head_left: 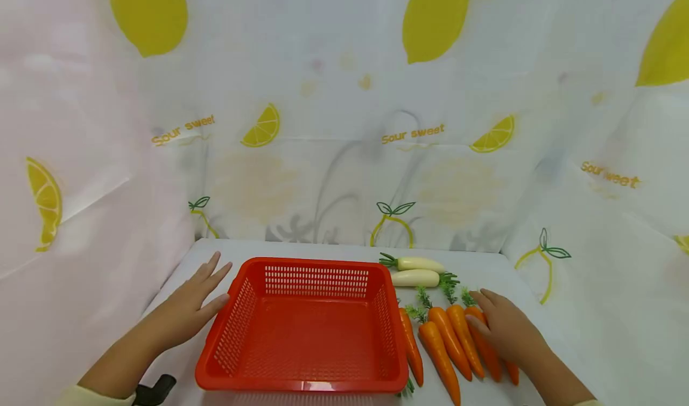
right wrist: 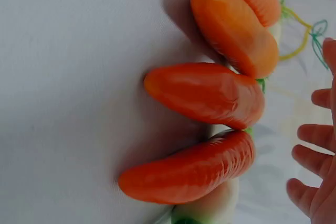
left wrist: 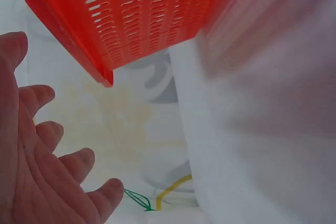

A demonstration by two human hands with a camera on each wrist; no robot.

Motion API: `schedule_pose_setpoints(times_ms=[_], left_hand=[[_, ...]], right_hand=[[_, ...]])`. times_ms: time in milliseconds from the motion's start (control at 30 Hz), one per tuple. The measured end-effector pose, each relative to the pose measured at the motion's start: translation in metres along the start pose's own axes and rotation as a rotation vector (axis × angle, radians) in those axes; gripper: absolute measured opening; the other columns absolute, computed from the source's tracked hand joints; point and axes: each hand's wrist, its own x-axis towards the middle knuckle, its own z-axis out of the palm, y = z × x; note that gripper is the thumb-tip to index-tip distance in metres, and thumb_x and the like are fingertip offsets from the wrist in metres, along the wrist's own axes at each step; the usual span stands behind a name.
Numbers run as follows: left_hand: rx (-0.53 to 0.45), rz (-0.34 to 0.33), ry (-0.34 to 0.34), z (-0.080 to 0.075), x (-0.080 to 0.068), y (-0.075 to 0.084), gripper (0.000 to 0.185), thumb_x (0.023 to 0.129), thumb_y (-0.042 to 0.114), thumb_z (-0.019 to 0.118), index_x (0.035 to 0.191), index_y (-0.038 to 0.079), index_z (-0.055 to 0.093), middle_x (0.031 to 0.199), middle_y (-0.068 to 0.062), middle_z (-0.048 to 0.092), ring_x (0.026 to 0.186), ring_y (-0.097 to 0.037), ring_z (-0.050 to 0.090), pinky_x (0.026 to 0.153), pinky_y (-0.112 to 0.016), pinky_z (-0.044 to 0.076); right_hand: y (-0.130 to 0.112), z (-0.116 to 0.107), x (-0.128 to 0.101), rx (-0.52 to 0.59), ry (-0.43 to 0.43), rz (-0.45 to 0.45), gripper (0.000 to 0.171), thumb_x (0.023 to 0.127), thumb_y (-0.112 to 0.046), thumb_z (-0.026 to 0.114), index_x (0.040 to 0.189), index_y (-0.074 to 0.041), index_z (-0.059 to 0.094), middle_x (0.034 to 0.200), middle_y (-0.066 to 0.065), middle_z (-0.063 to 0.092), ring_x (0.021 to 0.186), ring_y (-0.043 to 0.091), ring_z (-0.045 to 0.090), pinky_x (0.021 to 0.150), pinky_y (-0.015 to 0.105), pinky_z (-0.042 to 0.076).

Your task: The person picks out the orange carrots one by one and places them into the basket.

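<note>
The red basket (head_left: 317, 334) sits at the lower centre of the head view, its near rim close to the frame's bottom edge and its perforated walls rising to a wide lip. Its broad floor shows between all four walls. At the left, a strip of white bench (head_left: 484, 265) runs between the basket's rim and the bench's left edge, and the left hand (head_left: 185, 307) reaches into that gap. Its fingers are spread, the thumb just beside the left rim; whether it touches, I cannot tell.

At the right, the orange carrots (head_left: 451, 343) lie side by side, tips toward the bottom of the frame, leaving little space between them; the leftmost is right against or just beside the basket's right wall. The right hand (head_left: 506, 325) is over the rightmost carrots, fingers extended and apart, holding nothing. In the right wrist view a gap shows between its fingertips and the carrots.

Two white radishes (head_left: 417, 278) lie above the carrots, near the basket's upper right corner. More bench lies beyond them, up to the back edge, where a lemon-printed backdrop (head_left: 344, 179) rises and fills the upper frame. A dark object (head_left: 158, 388) shows at the lower left, beside the left sleeve.
</note>
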Motion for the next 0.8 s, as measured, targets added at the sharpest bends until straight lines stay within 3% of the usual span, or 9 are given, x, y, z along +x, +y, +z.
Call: schedule_pose_setpoints(times_ms=[133,233,333,433,533,600,667,800], left_hand=[[-0.127,-0.004,0.009,0.0,-0.012,-0.007,0.07,0.107,0.045,0.054,0.167,0.024,0.027,0.176,-0.015,0.009,0.152,-0.056,0.026,0.105,-0.083,0.03],[-0.21,0.002,0.029,0.005,-0.013,-0.007,0.067,0.108,0.041,0.053,0.167,0.024,0.027,0.176,-0.017,0.009,0.152,-0.058,0.023,0.104,-0.085,0.027],[-0.271,-0.004,0.059,0.011,-0.012,-0.007,0.064,0.109,0.038,0.052,0.166,0.018,0.03,0.174,-0.022,0.013,0.151,-0.058,0.025,0.105,-0.082,0.032],[-0.332,-0.011,0.091,0.015,-0.012,-0.007,0.06,0.111,0.035,0.049,0.164,0.011,0.034,0.17,-0.027,0.022,0.146,-0.057,0.036,0.104,-0.072,0.044],[-0.425,-0.018,0.107,0.019,-0.012,-0.008,0.056,0.112,0.033,0.047,0.162,0.008,0.035,0.167,-0.026,0.028,0.142,-0.054,0.044,0.1,-0.047,0.057],[-0.499,-0.03,0.106,0.022,-0.012,-0.007,0.056,0.112,0.032,0.046,0.162,0.009,0.034,0.166,-0.026,0.031,0.142,-0.052,0.046,0.096,-0.03,0.057],[-0.567,-0.061,0.093,0.024,-0.013,-0.007,0.057,0.113,0.033,0.045,0.164,0.012,0.031,0.166,-0.026,0.032,0.141,-0.051,0.047,0.093,-0.02,0.055],[-0.649,-0.141,0.084,0.03,-0.017,-0.008,0.059,0.113,0.038,0.043,0.166,0.015,0.027,0.164,-0.03,0.034,0.138,-0.052,0.051,0.097,-0.028,0.057]], right_hand=[[-0.003,0.01,-0.002,0.074,-0.006,0.038,0.06,0.102,-0.043,0.065,0.146,-0.002,0.057,0.145,0.028,0.056,0.131,0.052,0.053,0.103,0.07,0.046],[0.001,0.012,-0.007,0.092,0.051,0.053,0.054,0.101,-0.035,0.068,0.142,-0.001,0.059,0.142,0.027,0.059,0.127,0.051,0.057,0.101,0.069,0.047],[0.003,0.013,-0.01,0.11,0.075,0.068,0.052,0.1,-0.032,0.069,0.141,-0.001,0.06,0.14,0.028,0.059,0.125,0.051,0.058,0.1,0.069,0.048],[0.005,0.012,-0.011,0.133,0.068,0.113,0.052,0.101,-0.032,0.068,0.142,-0.001,0.06,0.141,0.03,0.058,0.126,0.053,0.056,0.1,0.071,0.046],[0.006,0.012,-0.012,0.152,0.064,0.175,0.05,0.102,-0.028,0.065,0.142,0.001,0.059,0.142,0.033,0.056,0.128,0.055,0.053,0.102,0.072,0.044],[0.008,0.01,-0.013,0.172,0.058,0.216,0.05,0.103,-0.028,0.062,0.142,0.003,0.058,0.143,0.034,0.054,0.13,0.057,0.05,0.103,0.073,0.043],[0.009,0.008,-0.013,0.198,0.042,0.252,0.052,0.104,-0.029,0.059,0.144,0.003,0.056,0.145,0.035,0.052,0.133,0.057,0.048,0.106,0.073,0.041],[0.015,0.002,-0.012,0.252,-0.015,0.316,0.059,0.107,-0.037,0.054,0.148,0.004,0.05,0.148,0.037,0.047,0.136,0.058,0.042,0.109,0.074,0.036]])
